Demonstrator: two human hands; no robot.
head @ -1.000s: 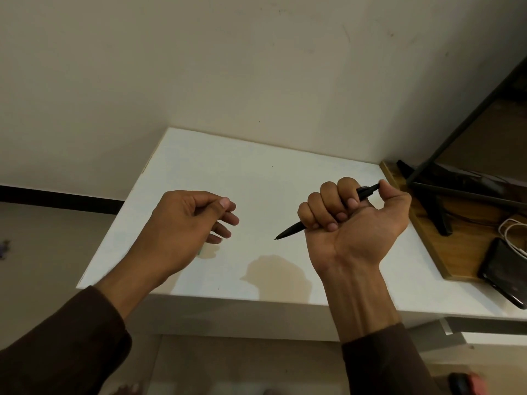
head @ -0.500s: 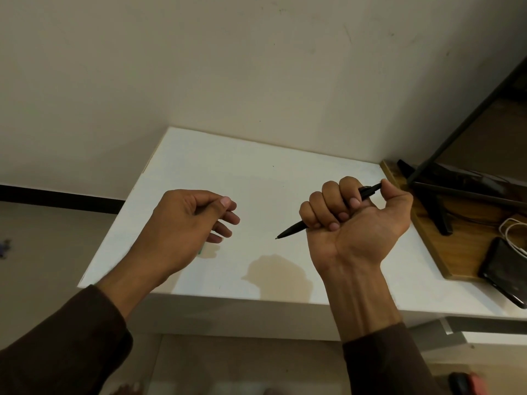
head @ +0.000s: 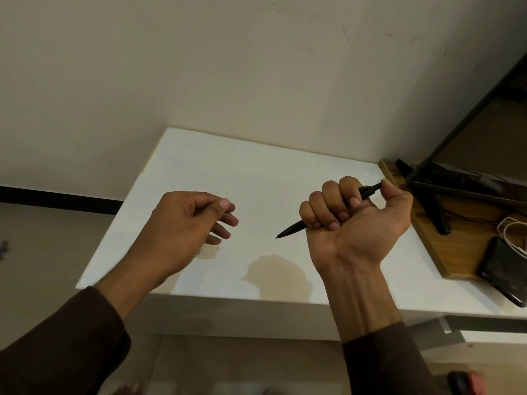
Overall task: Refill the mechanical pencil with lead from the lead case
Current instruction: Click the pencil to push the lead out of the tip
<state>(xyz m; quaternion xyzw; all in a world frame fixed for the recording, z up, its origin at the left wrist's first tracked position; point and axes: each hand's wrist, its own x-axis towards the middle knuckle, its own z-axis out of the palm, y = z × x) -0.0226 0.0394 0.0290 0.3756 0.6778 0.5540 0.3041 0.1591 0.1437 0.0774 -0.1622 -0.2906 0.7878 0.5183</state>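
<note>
Plain cream wall filled the upper half of the frame, and below it a white tabletop ran across the middle, with a wooden board at the right edge carrying a black stand's foot, a dark phone and a white cable.

Right of centre, the right hand was raised palm toward the camera, its fingers clenched in a fist round a black mechanical pencil. The pencil's tip pointed toward the lower left, above the table, and its rear end poked out by the thumb at the upper right. Left of centre, the left hand hung above the table with thumb and forefinger brought together and the other fingers loosely extended; whether it pinched a stick of lead was too fine to tell. A small greenish edge showed just under that hand, possibly the lead case, though most of it was hidden.

Several things could go wrong from here, in my judgement. A fist grip left little fine control, so feeding a thin lead into the pencil's end could snap it. If a lead was held, a slight squeeze or a knock against the barrel would break or drop it, and on the pale surface it might roll off the near edge. The thumb near the rear end could also block the opening.
</note>
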